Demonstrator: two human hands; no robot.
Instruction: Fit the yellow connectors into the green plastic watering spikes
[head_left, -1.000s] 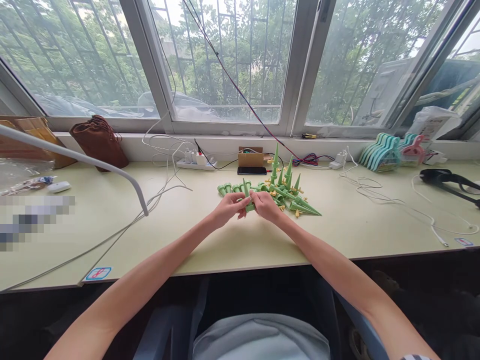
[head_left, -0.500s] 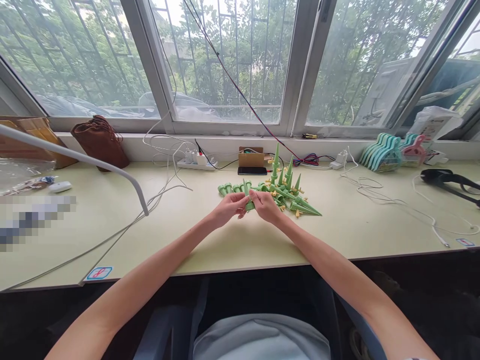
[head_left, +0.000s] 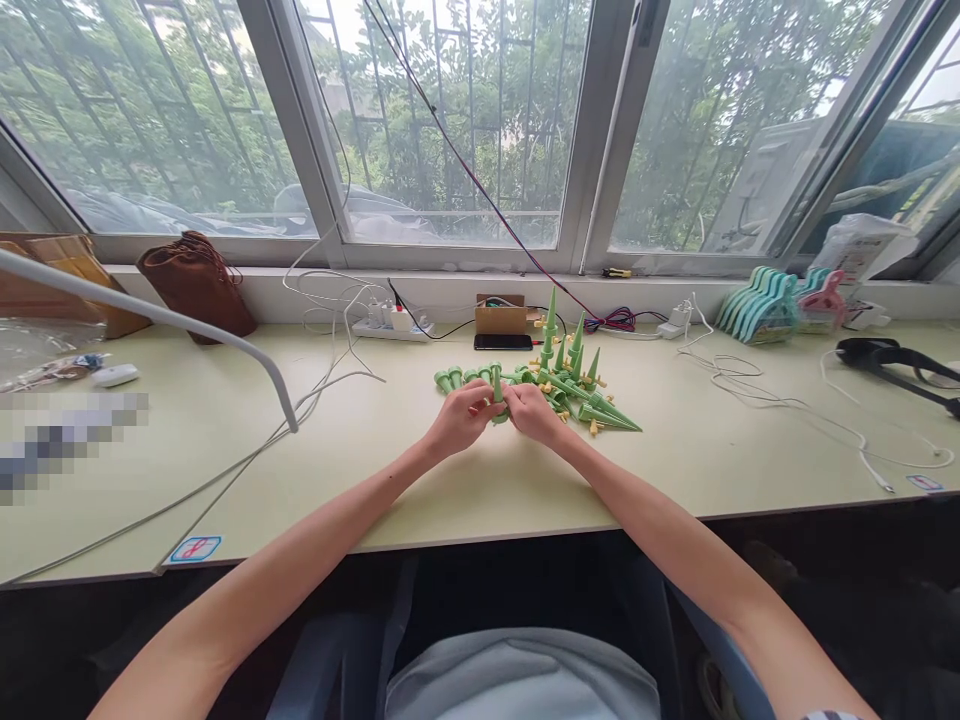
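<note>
Together my left hand (head_left: 461, 418) and my right hand (head_left: 531, 412) grip a green plastic watering spike (head_left: 496, 382) just above the table, its tip pointing up. Fingers of both hands wrap its lower part and hide some of it. Beyond my right hand lies a pile of similar green spikes with small yellow valves (head_left: 594, 427); a few stand upright (head_left: 550, 325) at the back and one long spike (head_left: 611, 415) points right. A row of green caps or spike ends (head_left: 448, 380) lies behind my left hand.
A phone (head_left: 502, 342) lies before a small cardboard box (head_left: 501, 315). White cables and a power strip (head_left: 394, 325) are left of it. A grey curved rod (head_left: 225, 335) juts in from the left. Teal hangers (head_left: 761, 305) and black glasses (head_left: 896, 365) sit at right.
My left hand has shifted its fingers around the spike, whose tip now stands straighter and slightly further right. My right hand stays almost in place.
</note>
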